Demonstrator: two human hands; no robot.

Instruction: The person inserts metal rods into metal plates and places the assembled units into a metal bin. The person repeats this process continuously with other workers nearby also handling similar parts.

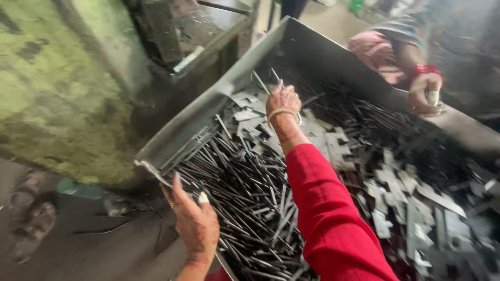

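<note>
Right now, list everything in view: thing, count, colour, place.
tray: one, grey metal, centre, tilted
rods: many, dark thin metal, piled in tray's near-left part
plates: many, grey flat cut pieces, middle and right of tray
wall: one, green and worn, left
floor: dark, lower left
co-worker's hand: one, red bangle, on tray's far-right rim, holding something small and pale
left hand: one, fingers spread, at tray's near-left edge by the rods
right hand: one, red sleeve, bangle on wrist, reaching among plates, pinching a thin rod
</note>
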